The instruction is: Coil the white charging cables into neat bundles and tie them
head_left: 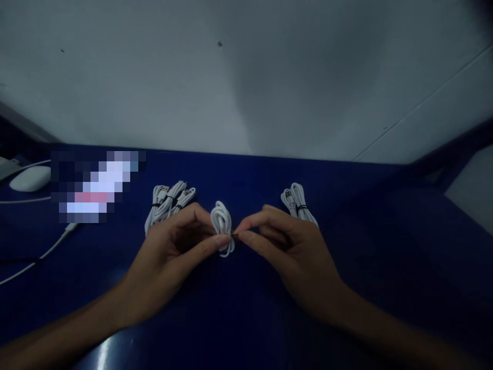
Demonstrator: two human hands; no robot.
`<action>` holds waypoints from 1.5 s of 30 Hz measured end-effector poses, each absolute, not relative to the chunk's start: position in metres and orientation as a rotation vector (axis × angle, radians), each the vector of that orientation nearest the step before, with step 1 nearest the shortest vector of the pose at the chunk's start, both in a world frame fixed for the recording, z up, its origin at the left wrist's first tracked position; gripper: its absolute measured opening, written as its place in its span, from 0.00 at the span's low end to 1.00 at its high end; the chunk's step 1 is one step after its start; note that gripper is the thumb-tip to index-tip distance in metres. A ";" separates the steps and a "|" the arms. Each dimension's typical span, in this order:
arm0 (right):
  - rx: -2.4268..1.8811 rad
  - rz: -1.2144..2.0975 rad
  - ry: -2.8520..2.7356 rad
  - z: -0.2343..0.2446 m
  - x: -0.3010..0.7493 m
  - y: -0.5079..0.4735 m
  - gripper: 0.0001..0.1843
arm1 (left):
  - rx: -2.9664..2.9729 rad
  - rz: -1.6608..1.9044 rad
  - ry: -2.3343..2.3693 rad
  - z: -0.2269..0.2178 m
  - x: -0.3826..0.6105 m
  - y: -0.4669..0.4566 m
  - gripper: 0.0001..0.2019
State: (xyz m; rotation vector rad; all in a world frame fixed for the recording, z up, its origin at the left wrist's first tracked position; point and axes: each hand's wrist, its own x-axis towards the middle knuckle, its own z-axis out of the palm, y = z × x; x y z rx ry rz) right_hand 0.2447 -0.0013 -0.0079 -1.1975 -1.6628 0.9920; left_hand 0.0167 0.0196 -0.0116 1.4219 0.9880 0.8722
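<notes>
Over a dark blue table (246,298), my left hand (173,257) pinches a small coiled white cable (222,221) between thumb and fingers. My right hand (288,252) meets it from the right, thumb and forefinger pinched on a thin dark tie (234,235) at the coil's middle. Behind my left hand lie several tied white cable bundles (167,203). Another tied white cable bundle (296,203) lies behind my right hand.
A white oval device (30,178) and loose white cords (46,252) lie at the far left of the table. A blurred patch (94,187) sits beside them. A pale wall (246,77) rises behind the table's far edge.
</notes>
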 end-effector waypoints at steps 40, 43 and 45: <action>-1.380 1.265 -1.717 0.005 0.240 -0.012 0.18 | 1.951 0.941 0.991 -0.015 0.007 0.020 0.05; -1.387 1.347 -1.665 0.007 0.242 -0.012 0.17 | 1.960 0.920 0.995 -0.016 0.005 0.020 0.06; -1.393 1.332 -1.651 0.007 0.244 -0.010 0.18 | 1.965 0.919 1.011 -0.018 0.004 0.021 0.06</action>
